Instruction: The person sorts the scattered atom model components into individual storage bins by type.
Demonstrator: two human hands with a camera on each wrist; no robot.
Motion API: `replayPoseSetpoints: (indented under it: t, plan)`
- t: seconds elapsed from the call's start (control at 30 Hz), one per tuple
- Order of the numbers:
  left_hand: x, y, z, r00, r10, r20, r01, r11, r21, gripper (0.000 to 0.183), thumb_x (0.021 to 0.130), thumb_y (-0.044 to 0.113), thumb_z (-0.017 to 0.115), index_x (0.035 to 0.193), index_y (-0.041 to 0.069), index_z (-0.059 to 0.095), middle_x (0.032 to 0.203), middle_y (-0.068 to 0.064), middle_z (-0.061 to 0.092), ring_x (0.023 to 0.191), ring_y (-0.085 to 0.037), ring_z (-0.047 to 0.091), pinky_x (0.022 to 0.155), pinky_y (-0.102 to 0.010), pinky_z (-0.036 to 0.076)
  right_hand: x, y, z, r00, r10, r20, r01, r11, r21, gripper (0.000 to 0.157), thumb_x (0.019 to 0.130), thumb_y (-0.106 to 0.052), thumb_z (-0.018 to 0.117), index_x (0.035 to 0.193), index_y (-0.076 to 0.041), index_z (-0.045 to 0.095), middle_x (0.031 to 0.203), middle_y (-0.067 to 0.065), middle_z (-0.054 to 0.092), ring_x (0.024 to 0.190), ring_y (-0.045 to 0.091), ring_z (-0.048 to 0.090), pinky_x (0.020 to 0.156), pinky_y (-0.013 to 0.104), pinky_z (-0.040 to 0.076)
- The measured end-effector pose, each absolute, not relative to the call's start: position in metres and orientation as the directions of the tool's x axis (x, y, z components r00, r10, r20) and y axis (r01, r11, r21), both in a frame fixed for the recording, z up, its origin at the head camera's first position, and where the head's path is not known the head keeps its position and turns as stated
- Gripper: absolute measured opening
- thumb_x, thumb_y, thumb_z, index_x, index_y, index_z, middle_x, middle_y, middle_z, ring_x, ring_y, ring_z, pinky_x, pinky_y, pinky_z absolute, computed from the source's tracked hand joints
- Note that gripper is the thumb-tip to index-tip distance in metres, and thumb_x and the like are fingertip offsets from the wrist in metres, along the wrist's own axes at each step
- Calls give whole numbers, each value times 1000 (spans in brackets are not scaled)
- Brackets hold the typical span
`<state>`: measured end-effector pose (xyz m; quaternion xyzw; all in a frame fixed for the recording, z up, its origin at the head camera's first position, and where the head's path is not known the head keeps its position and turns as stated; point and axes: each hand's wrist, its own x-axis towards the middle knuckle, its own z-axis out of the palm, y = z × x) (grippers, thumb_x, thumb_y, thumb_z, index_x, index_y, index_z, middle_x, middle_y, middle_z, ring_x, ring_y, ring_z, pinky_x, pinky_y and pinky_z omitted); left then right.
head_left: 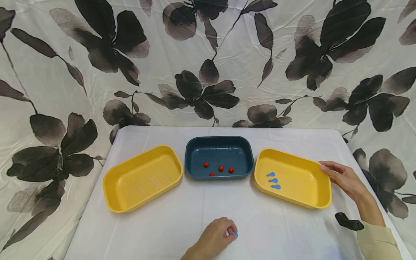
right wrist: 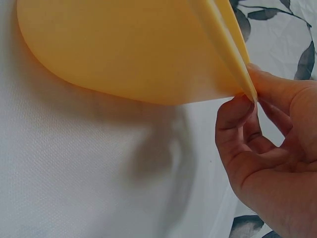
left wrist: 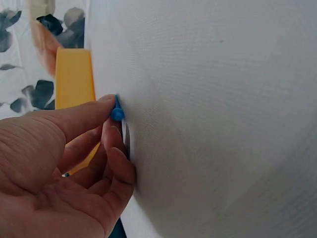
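Observation:
My left hand is low over the front middle of the table and pinches a small blue piece between thumb and finger. In the left wrist view the piece has a round knob and a thin pointed end. My right hand grips the rim of the right yellow tray at its far right end, thumb on one side and fingers on the other. Several blue teardrop-shaped pieces lie near the left end of that tray.
A dark blue tray with several red beads stands at the middle back. On the left, another yellow tray has several thin pale sticks in it. White cloth covers the table, and a floral curtain hangs behind.

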<state>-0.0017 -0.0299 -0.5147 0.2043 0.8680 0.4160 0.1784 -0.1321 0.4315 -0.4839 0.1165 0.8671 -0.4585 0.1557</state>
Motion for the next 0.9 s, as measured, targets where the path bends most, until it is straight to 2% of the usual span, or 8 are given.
replayPoseSetpoints:
  t: [0.17, 0.37, 0.63, 0.9]
  plan:
    - [-5, -29, -512, -840, 518, -161, 175, 540, 823, 10, 91, 7, 76, 88, 16, 70, 78, 18, 53, 75, 3, 49, 71, -17, 45, -132, 431, -484, -923, 60, -379, 347, 552, -758, 81, 99, -56, 61, 152, 3, 43, 133, 3, 58, 95, -3, 59, 81, 11, 52]
    - [-10, -27, -513, -838, 534, -110, 172, 451, 876, 10, 90, 2, 76, 89, 11, 71, 79, 14, 57, 74, 5, 52, 71, -17, 50, -132, 431, -483, -924, 56, -379, 345, 550, -761, 80, 99, -55, 61, 151, 3, 43, 134, 5, 58, 95, -2, 59, 82, 11, 52]
    - [-19, -23, -515, -851, 516, -100, 130, 390, 911, 10, 89, -1, 76, 91, 7, 73, 78, 13, 58, 72, 4, 53, 68, -16, 51, -132, 431, -483, -923, 51, -382, 346, 547, -762, 81, 99, -56, 61, 152, 3, 42, 129, -2, 59, 95, -3, 59, 82, 12, 52]
    - [-28, -22, -514, -863, 500, -75, 111, 330, 937, 6, 91, 2, 76, 92, 8, 74, 81, 11, 61, 74, 3, 56, 69, -17, 52, -133, 432, -484, -923, 50, -382, 345, 548, -762, 81, 99, -56, 61, 152, 2, 42, 131, -1, 58, 95, -3, 59, 83, 12, 52]
